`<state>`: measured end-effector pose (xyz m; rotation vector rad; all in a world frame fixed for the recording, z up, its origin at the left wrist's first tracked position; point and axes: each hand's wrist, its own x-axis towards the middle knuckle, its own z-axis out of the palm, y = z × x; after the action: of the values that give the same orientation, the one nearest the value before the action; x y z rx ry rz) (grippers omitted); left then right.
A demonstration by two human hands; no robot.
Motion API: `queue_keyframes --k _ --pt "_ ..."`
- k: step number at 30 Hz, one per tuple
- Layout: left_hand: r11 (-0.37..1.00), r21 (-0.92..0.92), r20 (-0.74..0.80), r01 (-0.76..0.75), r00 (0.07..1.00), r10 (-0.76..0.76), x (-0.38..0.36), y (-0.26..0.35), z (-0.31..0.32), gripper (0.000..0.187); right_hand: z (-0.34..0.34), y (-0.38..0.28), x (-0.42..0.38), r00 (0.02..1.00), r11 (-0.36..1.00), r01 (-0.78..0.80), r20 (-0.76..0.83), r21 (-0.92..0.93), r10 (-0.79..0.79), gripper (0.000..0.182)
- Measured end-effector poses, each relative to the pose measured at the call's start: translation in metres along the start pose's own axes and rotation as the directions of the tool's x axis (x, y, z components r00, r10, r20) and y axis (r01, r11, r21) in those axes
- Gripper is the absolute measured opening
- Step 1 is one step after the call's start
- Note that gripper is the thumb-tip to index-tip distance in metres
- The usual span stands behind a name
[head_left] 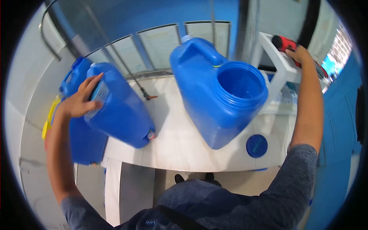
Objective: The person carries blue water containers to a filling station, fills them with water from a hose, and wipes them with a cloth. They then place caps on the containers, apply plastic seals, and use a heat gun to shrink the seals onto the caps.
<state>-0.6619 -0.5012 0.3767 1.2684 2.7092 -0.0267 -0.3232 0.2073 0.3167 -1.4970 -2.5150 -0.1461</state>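
Note:
My left hand (81,99) grips the top of a blue water jug (119,103), its fingers over the lid area and the thumb on the near side. This jug has a small tap (150,134) low down. At the upper right, my right hand (301,56) is closed on a red and black object (284,43), perhaps a tool, at a white rack; its far part is covered. A larger blue jug (199,92) stands between my arms, its wide mouth uncapped. Clear streaks show inside that mouth. A round blue lid (257,146) lies on the counter near it.
Another blue jug (86,138) stands at the far left, beside a yellow item (51,111). The white counter (168,153) ends just in front of my body. A white rack (281,61) rises on the right. A thin rod with an orange-handled valve (151,97) hangs behind the jugs.

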Motion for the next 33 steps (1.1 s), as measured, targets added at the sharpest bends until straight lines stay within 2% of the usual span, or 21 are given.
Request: queue_keyframes --k 1,2,3,5,6,9,11,13,14,16,19,20,21,22,24,26,27,29,31,32,33 --pt "1.000 -0.020 -0.040 -0.021 0.999 0.021 0.003 -0.008 -0.001 0.101 0.010 -0.002 0.017 0.999 1.000 -0.005 0.033 -0.029 0.006 0.082" --pt "0.999 -0.039 -0.081 -0.031 0.996 0.028 0.003 -0.020 -0.002 0.101 0.022 0.000 0.020 0.989 0.979 0.151 -0.010 0.138 -0.151 0.076" --pt "0.999 -0.045 -0.090 -0.020 0.996 0.016 0.001 -0.022 -0.008 0.103 0.051 0.010 0.051 0.990 0.966 0.130 0.027 0.225 -0.140 0.068" --pt "0.998 -0.048 -0.086 0.029 0.996 -0.033 0.004 -0.019 -0.013 0.107 0.072 0.011 0.062 0.977 0.971 0.202 -0.097 0.130 -0.190 0.055" --pt "0.997 -0.044 -0.070 0.056 0.996 -0.059 0.005 -0.018 -0.014 0.111 0.067 0.005 0.057 0.994 0.997 -0.018 -0.106 0.072 0.026 0.048" --pt "0.979 -0.069 0.005 0.193 0.981 -0.193 0.001 -0.004 -0.012 0.113 0.056 0.016 0.039 0.989 0.999 -0.044 -0.141 0.011 0.045 0.055" --pt "0.978 0.017 0.075 0.208 0.975 -0.209 0.007 -0.001 -0.015 0.118 0.081 0.070 0.094 0.935 0.959 0.058 -0.351 0.277 0.045 0.059" --pt "0.980 0.038 0.106 0.197 0.974 -0.200 0.011 -0.005 -0.017 0.118 0.061 0.089 0.053 0.844 0.820 0.293 -0.535 0.491 0.019 0.061" --pt "0.982 0.062 0.107 0.178 0.977 -0.183 0.013 -0.010 -0.018 0.118 0.047 0.101 0.025 0.909 0.678 0.241 -0.405 0.695 0.093 0.059" --pt "0.984 0.081 0.113 0.159 0.979 -0.168 0.012 -0.014 -0.018 0.118 0.018 0.118 -0.054 0.949 0.440 0.243 -0.305 0.865 0.075 0.053" --pt "0.993 0.034 0.049 0.113 0.992 -0.115 0.006 -0.019 -0.025 0.126 -0.017 0.097 -0.198 0.924 0.232 0.352 -0.376 0.907 0.069 0.050" --pt "0.999 0.051 0.039 0.002 0.999 -0.004 0.004 -0.027 -0.027 0.132 -0.022 0.088 -0.239 0.939 0.145 0.272 -0.296 0.951 0.177 0.052" --pt "0.992 0.068 0.031 -0.110 0.994 0.108 0.004 -0.033 -0.030 0.137 -0.024 0.085 -0.276 0.939 0.112 0.254 -0.273 0.961 0.209 0.054" --pt "0.990 0.073 0.040 -0.122 0.992 0.119 0.003 -0.034 -0.032 0.137 -0.025 0.082 -0.314 0.938 0.078 0.238 -0.249 0.968 0.240 0.057" --pt "0.972 0.114 0.152 -0.204 0.971 0.186 -0.003 -0.031 -0.032 0.150 -0.021 0.079 -0.376 0.937 0.017 0.303 -0.301 0.953 0.177 0.062" --pt "0.960 0.157 0.183 -0.232 0.962 0.202 -0.003 -0.033 -0.028 0.151 -0.019 0.032 -0.427 0.915 -0.125 0.384 -0.359 0.915 0.185 0.066" --pt "0.948 0.202 0.198 -0.246 0.958 0.206 -0.002 -0.035 -0.028 0.152 -0.024 -0.007 -0.445 0.870 -0.047 0.484 -0.474 0.874 0.133 0.071" --pt "0.939 0.221 0.207 -0.265 0.953 0.221 0.001 -0.033 -0.028 0.150 -0.021 -0.054 -0.470 0.881 -0.237 0.460 -0.473 0.856 0.000 0.077" --pt "0.929 0.237 0.215 -0.283 0.948 0.234 0.006 -0.034 -0.027 0.148 -0.019 -0.098 -0.484 0.902 -0.280 0.403 -0.430 0.871 -0.040 0.083" --pt "0.915 0.252 0.213 -0.314 0.941 0.264 0.009 -0.036 -0.025 0.143 -0.007 -0.117 -0.485 0.891 -0.263 0.419 -0.449 0.869 -0.063 0.083" --pt "0.900 0.266 0.213 -0.344 0.932 0.293 0.011 -0.038 -0.025 0.138 -0.009 -0.113 -0.478 0.888 -0.156 0.350 -0.381 0.923 -0.257 0.075"
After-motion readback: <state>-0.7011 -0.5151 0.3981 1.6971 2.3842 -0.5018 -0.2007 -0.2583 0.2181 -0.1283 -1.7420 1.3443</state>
